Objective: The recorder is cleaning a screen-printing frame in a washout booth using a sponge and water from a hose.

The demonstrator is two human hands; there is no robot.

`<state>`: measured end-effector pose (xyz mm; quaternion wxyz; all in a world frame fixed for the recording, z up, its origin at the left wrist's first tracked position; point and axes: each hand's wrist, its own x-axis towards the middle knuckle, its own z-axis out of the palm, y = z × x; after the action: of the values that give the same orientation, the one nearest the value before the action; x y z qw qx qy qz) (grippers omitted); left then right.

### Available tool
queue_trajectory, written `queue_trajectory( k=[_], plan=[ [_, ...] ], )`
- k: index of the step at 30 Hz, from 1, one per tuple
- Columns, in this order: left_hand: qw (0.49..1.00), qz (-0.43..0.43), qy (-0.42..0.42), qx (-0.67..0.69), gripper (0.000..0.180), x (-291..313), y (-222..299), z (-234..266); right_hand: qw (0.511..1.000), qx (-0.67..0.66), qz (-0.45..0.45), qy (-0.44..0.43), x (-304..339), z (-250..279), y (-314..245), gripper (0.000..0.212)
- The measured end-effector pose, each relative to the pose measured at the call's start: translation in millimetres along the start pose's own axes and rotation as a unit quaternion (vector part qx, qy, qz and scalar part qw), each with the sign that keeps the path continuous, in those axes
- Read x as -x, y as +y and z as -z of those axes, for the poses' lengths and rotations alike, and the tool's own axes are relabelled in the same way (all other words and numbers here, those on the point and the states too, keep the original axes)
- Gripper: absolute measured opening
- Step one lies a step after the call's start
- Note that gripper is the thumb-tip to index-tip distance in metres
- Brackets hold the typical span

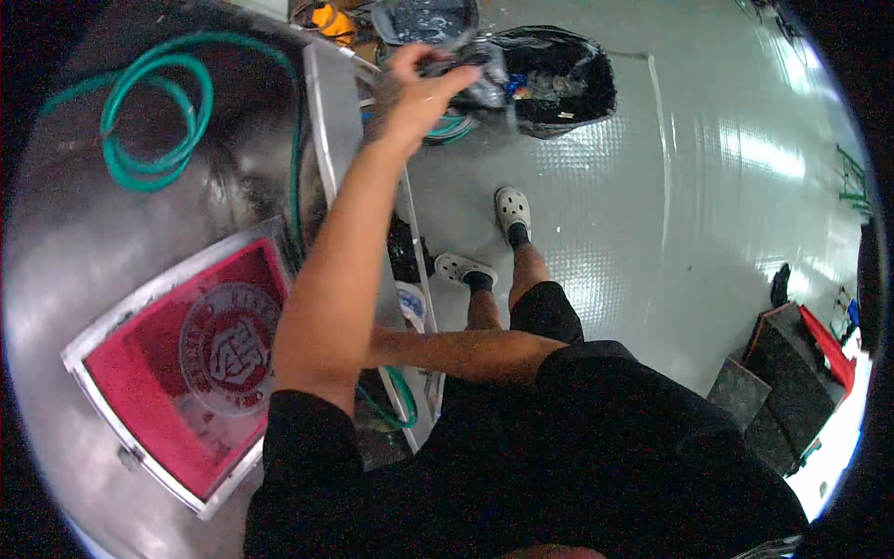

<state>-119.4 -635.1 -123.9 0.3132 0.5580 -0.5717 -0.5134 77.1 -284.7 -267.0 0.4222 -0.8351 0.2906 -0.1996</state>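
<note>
My left hand (419,93) is stretched far forward over the end of the steel sink, blurred by motion. Its thumb and fingers close around something dark and shiny that I cannot make out. Just beyond it is a black-lined bin (568,114) holding crumpled plastic and other rubbish. My right forearm (447,352) crosses to the left and passes behind my left arm, so the right hand is hidden. Below and left of my left arm, a screen-printing frame (135,450) with red mesh and a round emblem leans in the sink (56,279).
A coiled green hose (154,182) lies in the sink. A grey tub (424,20) and an orange object (332,23) stand beyond its end. My feet in pale clogs (466,270) are on the grey floor (633,242). Dark boxes or panels (792,382) stand at the right.
</note>
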Motion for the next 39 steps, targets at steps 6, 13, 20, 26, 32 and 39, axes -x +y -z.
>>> queue_trajectory(
  k=[6,13,20,26,32,39],
  plan=[
    [0.974,0.177,-0.108,0.087,0.100,-52,-14,-127,0.980,-0.152,0.005,0.128,3,60,23,0.030],
    [0.962,0.200,-0.072,0.170,0.046,-12,-63,-20,0.921,-0.319,0.048,0.219,-19,123,16,0.036],
    [0.893,0.125,0.367,0.228,0.026,156,-144,203,0.903,-0.309,-0.284,-0.090,-27,189,-1,0.033],
    [0.796,0.246,0.403,0.379,0.040,271,-253,244,0.940,-0.242,-0.229,-0.069,-43,167,-8,0.022],
    [0.687,0.219,0.410,0.559,0.030,323,-305,226,0.959,-0.173,-0.223,-0.042,-35,136,-25,0.016],
    [0.630,0.200,0.422,0.620,0.019,355,-350,198,0.983,-0.103,-0.146,-0.051,-24,104,-49,0.011]
  ],
)
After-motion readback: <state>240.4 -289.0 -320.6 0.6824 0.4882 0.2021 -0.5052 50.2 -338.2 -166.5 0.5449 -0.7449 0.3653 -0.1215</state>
